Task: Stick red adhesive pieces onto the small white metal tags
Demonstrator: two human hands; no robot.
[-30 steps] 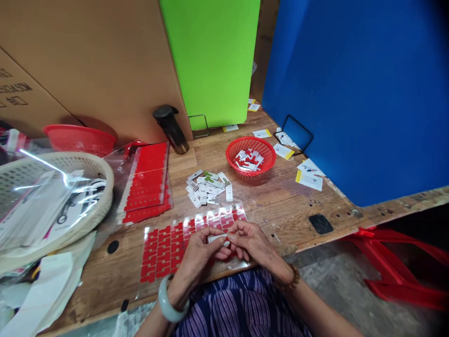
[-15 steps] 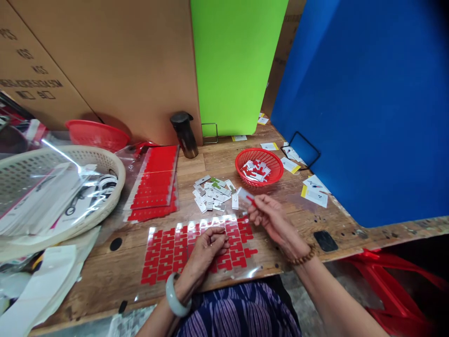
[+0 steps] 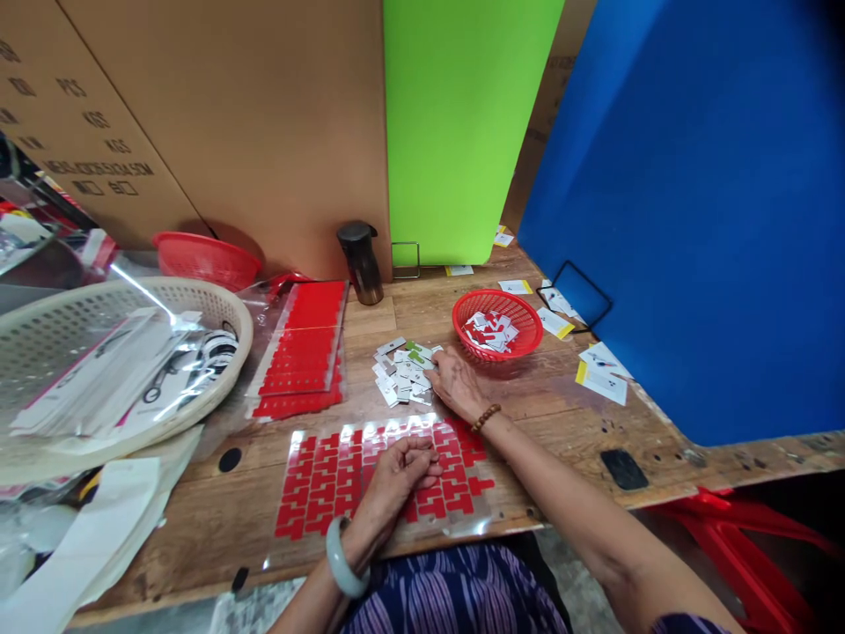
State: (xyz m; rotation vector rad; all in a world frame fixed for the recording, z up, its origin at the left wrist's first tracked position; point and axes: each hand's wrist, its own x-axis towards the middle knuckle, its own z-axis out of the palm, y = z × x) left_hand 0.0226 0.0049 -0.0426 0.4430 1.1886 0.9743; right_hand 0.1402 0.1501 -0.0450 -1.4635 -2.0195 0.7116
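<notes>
My left hand [image 3: 402, 475] lies over a clear sheet of red T-shaped stickers [image 3: 347, 480], its fingers curled and thumb pressed to them; whether a small piece is pinched there I cannot make out. At the right edge of a pile of small white tags [image 3: 400, 379], my right hand [image 3: 457, 383] reaches down, thumb and forefinger apart and touching the tags. Green marks show on a few of these tags. Just beyond that hand stands a red mesh basket [image 3: 532, 339], with white tags bearing red stickers inside.
Red sticker sheets [image 3: 307, 343] are stacked left of the pile, beside a large cream basket [image 3: 241, 352] of printed cards. A dark bottle [image 3: 362, 264] stands behind. Green [image 3: 462, 132] and blue panels [image 3: 700, 220] border the table, with loose cards [image 3: 600, 379] along the right.
My right hand has moved left from near the red basket to the tag pile; the red-stickered tag it held no longer shows in it. My left hand stays over the sheet.
</notes>
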